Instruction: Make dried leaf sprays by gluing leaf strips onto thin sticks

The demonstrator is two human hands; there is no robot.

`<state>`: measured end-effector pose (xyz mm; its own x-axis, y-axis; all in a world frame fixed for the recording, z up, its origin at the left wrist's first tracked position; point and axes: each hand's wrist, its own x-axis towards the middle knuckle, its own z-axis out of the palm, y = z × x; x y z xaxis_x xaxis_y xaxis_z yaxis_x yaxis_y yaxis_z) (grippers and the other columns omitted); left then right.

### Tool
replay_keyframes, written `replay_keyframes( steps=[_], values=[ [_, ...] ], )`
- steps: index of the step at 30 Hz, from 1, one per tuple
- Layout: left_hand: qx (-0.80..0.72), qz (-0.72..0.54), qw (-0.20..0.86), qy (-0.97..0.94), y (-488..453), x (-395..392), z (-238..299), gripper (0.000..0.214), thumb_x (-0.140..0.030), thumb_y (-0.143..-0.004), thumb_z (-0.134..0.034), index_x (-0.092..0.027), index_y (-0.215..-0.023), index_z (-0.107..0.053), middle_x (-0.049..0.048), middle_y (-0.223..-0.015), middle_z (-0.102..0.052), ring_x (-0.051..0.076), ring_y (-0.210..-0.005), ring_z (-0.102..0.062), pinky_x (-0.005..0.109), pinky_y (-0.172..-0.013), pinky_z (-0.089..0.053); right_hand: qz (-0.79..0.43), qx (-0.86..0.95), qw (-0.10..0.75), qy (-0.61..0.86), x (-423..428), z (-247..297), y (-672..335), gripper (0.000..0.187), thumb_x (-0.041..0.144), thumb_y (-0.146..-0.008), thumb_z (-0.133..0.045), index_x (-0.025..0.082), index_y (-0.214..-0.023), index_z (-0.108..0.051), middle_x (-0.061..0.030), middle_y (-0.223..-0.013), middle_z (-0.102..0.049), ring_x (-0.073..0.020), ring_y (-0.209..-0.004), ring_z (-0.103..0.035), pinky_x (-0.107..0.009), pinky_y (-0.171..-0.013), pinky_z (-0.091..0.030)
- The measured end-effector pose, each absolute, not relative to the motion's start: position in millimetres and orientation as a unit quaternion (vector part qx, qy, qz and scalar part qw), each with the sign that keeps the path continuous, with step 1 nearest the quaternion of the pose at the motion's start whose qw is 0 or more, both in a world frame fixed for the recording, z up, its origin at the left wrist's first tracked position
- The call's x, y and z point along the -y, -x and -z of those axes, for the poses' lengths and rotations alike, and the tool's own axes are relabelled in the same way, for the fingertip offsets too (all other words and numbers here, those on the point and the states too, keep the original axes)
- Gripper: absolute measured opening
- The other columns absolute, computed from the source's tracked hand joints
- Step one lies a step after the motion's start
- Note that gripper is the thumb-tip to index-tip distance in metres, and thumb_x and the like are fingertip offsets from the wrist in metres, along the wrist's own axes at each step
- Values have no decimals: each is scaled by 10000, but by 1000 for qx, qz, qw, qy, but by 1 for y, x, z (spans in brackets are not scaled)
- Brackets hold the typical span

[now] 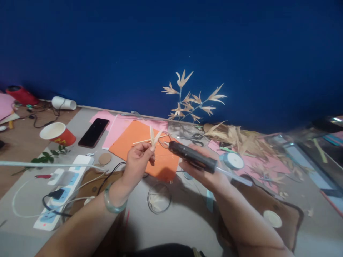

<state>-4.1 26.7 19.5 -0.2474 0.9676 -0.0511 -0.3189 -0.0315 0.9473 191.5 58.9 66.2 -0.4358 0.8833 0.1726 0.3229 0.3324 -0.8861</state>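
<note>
My left hand pinches a small piece of pale dried husk, its narrow leaf-like strips fanning upward from the fingertips. In my right hand is a black hot glue gun, with a clear glue stick poking out of its back end. The nozzle points left toward the husk, a short gap away from it. Both hands are above an orange sheet. Behind them stands a branch with husk flowers against the blue wall.
Dried corn husks are heaped at the right, near scissors and a ribbon spool. On the left are a phone, a paper cup and a power strip with several cables. A wire ring lies in front.
</note>
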Motion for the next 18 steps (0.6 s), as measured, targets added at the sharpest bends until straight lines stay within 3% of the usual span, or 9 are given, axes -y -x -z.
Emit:
replay_keyframes(
  steps=[4,6,10,14,18],
  values=[
    [-443,-598,554,-373,-3,-22,-17,226,-343,-782,-663,-154,-717,-558,-33,-532,-553,76,-489,-506,192,-503,-433,-536,567,437,446,-57,-45,-176,205,372,-783,-667,188,-846,-603,17,-636,-551,-116,-567,-502,-262,-562,-435],
    [-446,-577,566,-386,-7,-20,-16,232,-344,-774,-674,-151,-708,-563,-24,-549,-567,78,-504,-520,194,-515,-437,-593,499,476,415,-56,-37,-168,232,319,-734,-716,200,-890,-594,22,-725,-589,-97,-575,-506,-256,-591,-446],
    [-477,-533,582,-386,-13,-18,-13,267,-378,-730,-711,-148,-714,-577,-15,-532,-584,81,-464,-514,192,-468,-419,-647,480,461,373,-55,-32,-162,239,239,-661,-774,187,-828,-610,4,-798,-641,-123,-682,-580,-275,-692,-474],
    [-483,-517,589,-390,-14,-18,-12,308,-417,-711,-721,-149,-714,-569,-14,-480,-583,63,-388,-456,168,-401,-349,-634,510,440,379,-54,-30,-163,165,266,-691,-760,169,-717,-629,3,-733,-618,-123,-676,-562,-265,-673,-460],
    [-492,-514,585,-390,-13,-17,-12,313,-420,-708,-724,-145,-717,-574,-25,-453,-562,44,-358,-412,152,-376,-306,-631,513,439,382,-54,-28,-163,182,260,-681,-765,176,-748,-618,15,-715,-614,-121,-656,-561,-270,-675,-459]
  ],
)
